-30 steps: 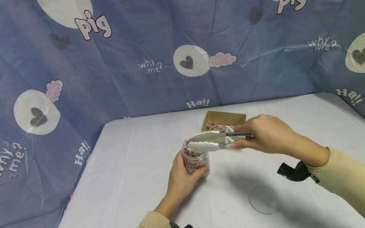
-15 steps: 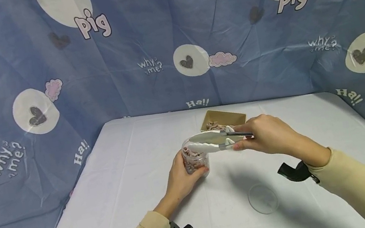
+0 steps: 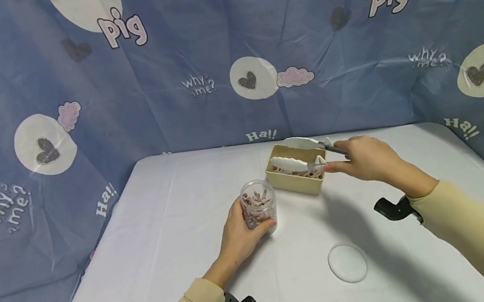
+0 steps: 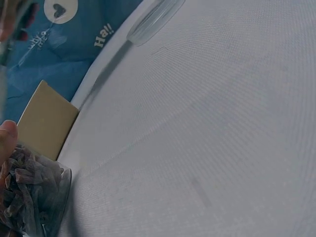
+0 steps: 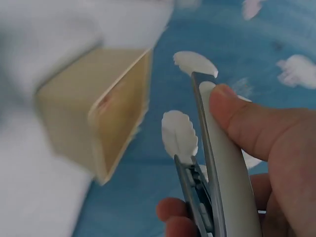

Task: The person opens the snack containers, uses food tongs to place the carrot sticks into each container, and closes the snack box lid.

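My left hand (image 3: pixel 239 235) grips a clear plastic jar (image 3: pixel 269 215) by its side on the white table. Inside the jar are brownish dried strips (image 4: pixel 30 185), their exact kind unclear. With my right hand (image 3: pixel 367 160) I hold a pair of tongs (image 5: pixel 217 163) by the handles. The white scalloped tips of the tongs stand apart, one low over the tan rectangular box (image 3: pixel 295 184) and one above its back rim. More of the same strips (image 3: pixel 292 172) lie in the box, partly hidden by the tongs. Nothing shows between the tips in the right wrist view.
A clear round lid (image 3: pixel 347 263) lies on the white cloth (image 3: pixel 174 206) to the right of the jar, nearer me. Behind the table hangs a blue printed curtain (image 3: pixel 184 42). The box stands just beyond the jar, to its right.
My right hand has carried the tongs from over the jar mouth away to the right, over the box, and their tips have spread. My left hand still grips the jar in place.
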Available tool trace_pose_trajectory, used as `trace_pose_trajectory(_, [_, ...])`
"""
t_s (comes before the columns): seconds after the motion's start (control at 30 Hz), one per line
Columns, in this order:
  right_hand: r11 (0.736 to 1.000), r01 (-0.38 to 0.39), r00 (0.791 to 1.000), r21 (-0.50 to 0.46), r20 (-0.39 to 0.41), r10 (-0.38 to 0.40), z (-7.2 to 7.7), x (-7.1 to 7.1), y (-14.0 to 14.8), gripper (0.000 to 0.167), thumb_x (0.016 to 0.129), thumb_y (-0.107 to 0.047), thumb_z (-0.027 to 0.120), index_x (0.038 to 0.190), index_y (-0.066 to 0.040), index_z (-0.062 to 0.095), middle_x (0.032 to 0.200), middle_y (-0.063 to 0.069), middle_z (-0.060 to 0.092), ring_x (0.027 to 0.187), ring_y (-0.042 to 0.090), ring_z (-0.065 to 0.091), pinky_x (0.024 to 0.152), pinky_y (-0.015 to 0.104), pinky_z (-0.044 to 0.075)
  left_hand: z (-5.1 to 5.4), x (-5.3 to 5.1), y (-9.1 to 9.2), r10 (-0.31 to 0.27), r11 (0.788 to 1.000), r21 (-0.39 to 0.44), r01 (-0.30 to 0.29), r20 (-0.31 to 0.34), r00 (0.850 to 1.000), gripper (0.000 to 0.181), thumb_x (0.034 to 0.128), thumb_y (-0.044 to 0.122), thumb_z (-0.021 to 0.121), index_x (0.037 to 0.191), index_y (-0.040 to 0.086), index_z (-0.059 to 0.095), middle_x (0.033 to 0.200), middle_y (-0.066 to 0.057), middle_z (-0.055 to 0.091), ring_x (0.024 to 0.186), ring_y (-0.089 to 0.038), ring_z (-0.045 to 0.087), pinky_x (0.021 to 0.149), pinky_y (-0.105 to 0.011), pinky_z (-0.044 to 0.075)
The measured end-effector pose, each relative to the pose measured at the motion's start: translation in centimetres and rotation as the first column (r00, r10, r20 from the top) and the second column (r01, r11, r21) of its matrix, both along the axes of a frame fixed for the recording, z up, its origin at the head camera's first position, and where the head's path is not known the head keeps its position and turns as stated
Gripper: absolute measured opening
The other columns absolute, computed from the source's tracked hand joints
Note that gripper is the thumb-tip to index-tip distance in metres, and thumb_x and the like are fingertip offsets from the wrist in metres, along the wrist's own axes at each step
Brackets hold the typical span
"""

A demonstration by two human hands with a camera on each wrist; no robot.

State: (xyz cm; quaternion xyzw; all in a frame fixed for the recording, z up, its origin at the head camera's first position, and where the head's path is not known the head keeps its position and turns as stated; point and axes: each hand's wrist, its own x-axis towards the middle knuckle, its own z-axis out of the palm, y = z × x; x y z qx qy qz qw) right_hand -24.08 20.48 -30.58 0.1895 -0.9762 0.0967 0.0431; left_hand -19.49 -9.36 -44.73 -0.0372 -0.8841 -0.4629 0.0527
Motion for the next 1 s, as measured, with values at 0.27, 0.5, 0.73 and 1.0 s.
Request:
trace_pose_trajectory(0.27, [0.992, 0.054, 0.985, 0.115, 0.158, -0.072, -0.6, -2.7, 1.3, 0.041, 0.086, -0.051, 0.068, 0.073, -0.014, 0.058, 0.066, 0.001, 0.053, 0.063, 0.020, 0.050, 0.049, 0.031, 0.036, 0.0, 0.0, 0.0, -0.005, 1.000, -0.011, 0.005, 0.002, 1.000, 0.092, 0.0769, 0.045, 0.082, 0.148, 0.010, 0.036, 0.140, -0.012, 0.052, 0.133, -0.030, 0.050, 0.113, -0.049, 0.041])
trace_pose_trajectory(0.5, [0.987, 0.031, 0.979, 0.156, 0.192, -0.061, -0.5, -3.7, 0.3, 0.043, 0.086, -0.054, 0.068, 0.072, -0.014, 0.059, 0.068, 0.002, 0.057, 0.065, 0.020, 0.053, 0.051, 0.032, 0.039, 0.0, 0.0, 0.0, -0.008, 1.000, -0.009, 0.008, -0.019, 1.000, 0.091, 0.0771, 0.043, 0.082, 0.148, 0.010, 0.036, 0.139, -0.011, 0.052, 0.131, -0.029, 0.052, 0.111, -0.049, 0.043])
trace_pose_trajectory(0.73, [0.989, 0.002, 0.981, 0.149, 0.189, -0.030, -1.7, -4.4, -0.5, 0.045, 0.086, -0.054, 0.067, 0.069, -0.013, 0.058, 0.064, 0.000, 0.052, 0.064, 0.019, 0.050, 0.050, 0.030, 0.037, 0.0, 0.1, 0.0, -0.009, 1.000, -0.006, 0.009, -0.016, 1.000, 0.092, 0.0772, 0.045, 0.082, 0.148, 0.011, 0.036, 0.140, -0.012, 0.052, 0.132, -0.030, 0.051, 0.112, -0.049, 0.041])
trace_pose_trajectory(1.0, [0.990, 0.014, 0.975, 0.138, 0.219, -0.045, -3.0, -5.3, -0.9, 0.044, 0.087, -0.056, 0.066, 0.072, -0.014, 0.059, 0.067, 0.002, 0.055, 0.067, 0.021, 0.053, 0.052, 0.032, 0.039, 0.1, 0.3, 0.0, -0.009, 1.000, -0.001, 0.008, -0.019, 1.000, 0.091, 0.0775, 0.045, 0.082, 0.148, 0.009, 0.036, 0.139, -0.012, 0.052, 0.131, -0.030, 0.051, 0.112, -0.049, 0.042])
